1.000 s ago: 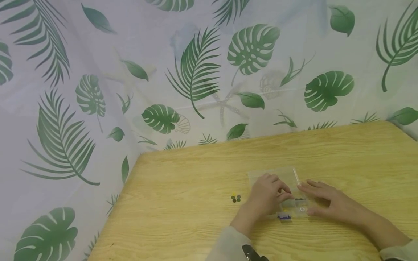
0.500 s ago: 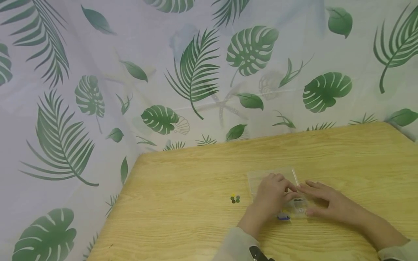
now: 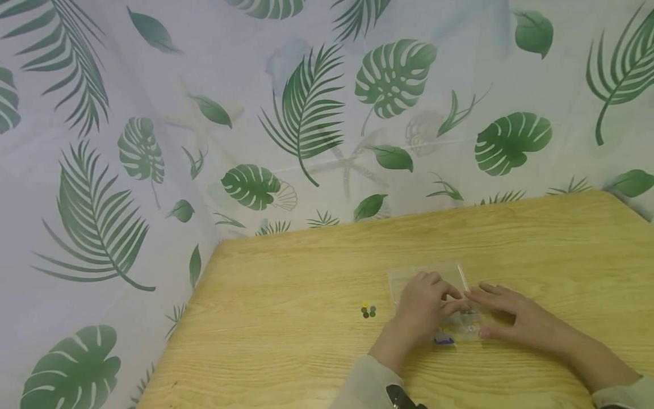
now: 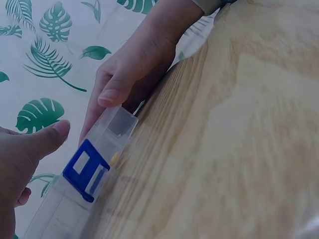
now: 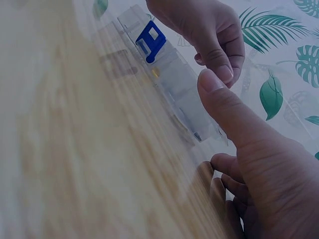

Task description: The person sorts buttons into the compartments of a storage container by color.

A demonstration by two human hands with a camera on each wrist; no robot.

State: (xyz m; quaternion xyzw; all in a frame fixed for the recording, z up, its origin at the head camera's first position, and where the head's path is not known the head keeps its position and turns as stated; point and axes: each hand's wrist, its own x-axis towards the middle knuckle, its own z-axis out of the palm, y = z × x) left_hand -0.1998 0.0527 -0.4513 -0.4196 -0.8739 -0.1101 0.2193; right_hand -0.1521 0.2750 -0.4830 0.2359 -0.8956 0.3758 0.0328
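A clear plastic compartment box [image 3: 470,321] lies on the table with its transparent lid [image 3: 429,274] folded back. On its front is a blue latch [image 4: 85,170]. My left hand [image 3: 421,304] is over the box, thumb and index finger close together at a rear right compartment with dark bits in it; I cannot tell whether a small piece is between them. My right hand [image 3: 516,315] holds the box's right end, the thumb at the front corner and the fingers toward the back. Small yellow pieces [image 5: 155,72] show low behind the front wall.
Left of the box, a small cluster of round pieces [image 3: 368,311], one yellow and several dark, lies on the wood-grain table [image 3: 286,329]. A leaf-printed cloth [image 3: 204,147] hangs along the back and left edges.
My left hand has shifted slightly right, its fingertips now over the dark bits in the rear compartment. The right hand and the box stay in place.
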